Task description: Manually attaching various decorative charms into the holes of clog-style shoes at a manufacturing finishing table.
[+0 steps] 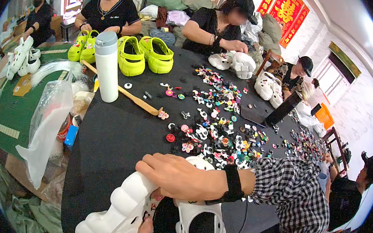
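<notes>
On white clog point(125, 204): right hand point(177, 176).

White foam clog point(120, 208) at lower centre of the frame on the black-covered table point(113, 141), right hand point(176, 178) resting on it, scattered small shoe charms point(221, 128) behind at centre right, tall white insulated bottle point(107, 65) upper left, yellow-green clogs point(145, 55) behind it.

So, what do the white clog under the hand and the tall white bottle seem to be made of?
The white clog looks like moulded foam or soft plastic: thick rounded lumps, matte and seamless. The right hand rests on it. The tall white bottle looks like painted metal or hard plastic, smooth with a faint sheen, grey lid; I cannot tell which.
</notes>
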